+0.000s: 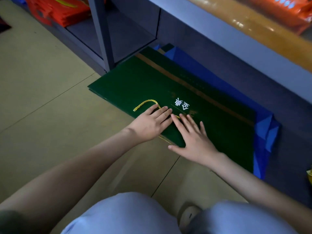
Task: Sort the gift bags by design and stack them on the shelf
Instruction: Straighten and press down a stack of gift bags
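My left hand (152, 125) lies flat with fingers straight and close together. It presses the gold cord handle (145, 103) down onto the top green gift bag (135, 85) and grips nothing.

Reading from the left:
- Orange gift bags (59, 14) are stacked in the far bay of the grey shelf (101, 39).
- The green bag lies flat on the floor (42, 81), with its far edge under the shelf. More green appears to lie beneath it.
- My right hand (194, 137) is also flat, fingers spread, holding nothing. It rests just beside the left and steadies the same bag.
- A blue gift bag (265, 132) lies underneath and sticks out at the right.

Judgement: the handle is being pressed in so the green pile lies level. The pile is not yet shelved.
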### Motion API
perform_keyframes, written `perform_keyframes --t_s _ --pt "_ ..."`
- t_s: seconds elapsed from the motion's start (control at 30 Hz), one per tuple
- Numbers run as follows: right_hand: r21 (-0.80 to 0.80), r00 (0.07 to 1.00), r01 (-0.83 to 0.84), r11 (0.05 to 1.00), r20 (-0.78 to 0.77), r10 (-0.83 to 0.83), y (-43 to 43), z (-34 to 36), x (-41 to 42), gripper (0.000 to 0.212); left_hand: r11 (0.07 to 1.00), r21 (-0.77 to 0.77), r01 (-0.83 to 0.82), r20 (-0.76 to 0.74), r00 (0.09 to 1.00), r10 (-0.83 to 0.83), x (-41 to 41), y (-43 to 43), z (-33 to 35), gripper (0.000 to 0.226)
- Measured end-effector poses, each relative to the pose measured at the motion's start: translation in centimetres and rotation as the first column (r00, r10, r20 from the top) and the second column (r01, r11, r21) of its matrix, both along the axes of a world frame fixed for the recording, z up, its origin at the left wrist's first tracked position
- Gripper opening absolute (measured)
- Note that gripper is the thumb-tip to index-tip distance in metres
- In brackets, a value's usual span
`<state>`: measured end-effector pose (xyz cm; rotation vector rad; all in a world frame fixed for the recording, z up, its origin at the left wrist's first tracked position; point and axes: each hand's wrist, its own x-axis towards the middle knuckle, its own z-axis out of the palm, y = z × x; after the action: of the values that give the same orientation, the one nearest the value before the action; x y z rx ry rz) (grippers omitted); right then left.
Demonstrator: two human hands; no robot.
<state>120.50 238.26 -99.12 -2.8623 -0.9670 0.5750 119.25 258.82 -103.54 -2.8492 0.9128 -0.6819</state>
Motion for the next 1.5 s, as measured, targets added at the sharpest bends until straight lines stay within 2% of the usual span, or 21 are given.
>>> perform_keyframes --t_s 0.07,0.13,0.2,0.3,0.4,0.47,0.6,0.7,0.8,1.0,1.1,1.23,1.37,1.5 --pt "-0.028 0.997 0.078 0.997 0.003 -0.078 -1.1 -0.1 1.0 0.085 0.999 0.045 -0.030 0.046 0.999 0.027 1.4 -0.9 0.2 0.039" --pt "-0.041 0.984 0.175 0.984 0.017 -0.175 -1.9 -0.4 2.4 0.080 0.984 0.099 -0.145 0.028 0.989 0.143 2.6 -1.4 0.4 0.051" --pt "-0.056 0.966 0.257 0.965 0.022 -0.256 -2.4 -0.7 3.8 0.080 0.977 0.082 -0.198 -0.003 0.980 0.199 3.2 -1.7 0.0 0.062" --pt "-0.097 0.958 0.286 0.953 -0.008 -0.288 -2.0 -1.0 5.3 0.088 0.971 0.034 -0.237 -0.091 0.967 0.239 3.7 -1.4 -1.2 0.061" --pt "-0.108 0.976 0.213 0.971 0.077 -0.205 -0.9 -1.1 5.9 0.090 0.956 0.052 -0.287 -0.139 0.946 0.292 4.4 -0.8 -1.8 0.060" --pt "-0.091 0.981 0.113 0.989 0.167 -0.097 0.0 -1.4 6.4 0.086 0.966 0.003 -0.257 -0.160 0.954 0.254 5.1 -0.2 -2.1 0.058" --pt "-0.108 0.972 0.004 0.994 0.234 0.021 1.7 -2.1 7.7 0.088 0.978 -0.069 -0.199 -0.222 0.959 0.179 6.5 0.8 -2.2 0.060" --pt "-0.141 0.962 -0.061 0.988 0.256 0.096 3.0 -1.4 8.3 0.081 0.941 -0.114 -0.317 -0.275 0.921 0.277 6.2 1.4 -1.1 0.062" --pt "-0.145 0.981 -0.107 0.984 0.144 0.128 5.2 0.8 8.2 0.073 0.824 -0.137 -0.550 -0.365 0.801 0.474 4.5 3.0 0.6 0.063" --pt "0.024 0.986 -0.154 0.988 -0.062 0.156 15.5 6.7 5.7 0.066 0.626 -0.015 -0.780 -0.569 0.522 0.636 -1.9 8.8 6.6 0.065" --pt "0.043 0.971 -0.199 0.979 -0.124 0.203 21.7 10.1 3.1 0.064 0.480 0.025 -0.877 -0.673 0.340 0.657 -5.5 11.7 11.5 0.066" --pt "0.113 0.931 -0.306 0.945 -0.174 0.322 28.6 16.0 -1.4 0.057 0.259 0.067 -0.963 -0.697 0.141 0.703 -10.3 15.2 19.0 0.063" --pt "0.151 0.881 -0.419 0.895 -0.171 0.441 33.3 23.3 -5.4 0.052 0.092 0.082 -0.992 -0.717 0.005 0.697 -14.2 18.4 26.9 0.059" --pt "0.177 0.828 -0.468 0.866 -0.254 0.500 36.8 32.2 -8.2 0.050 -0.035 0.079 -0.996 -0.768 -0.084 0.635 -17.4 21.3 35.3 0.060"
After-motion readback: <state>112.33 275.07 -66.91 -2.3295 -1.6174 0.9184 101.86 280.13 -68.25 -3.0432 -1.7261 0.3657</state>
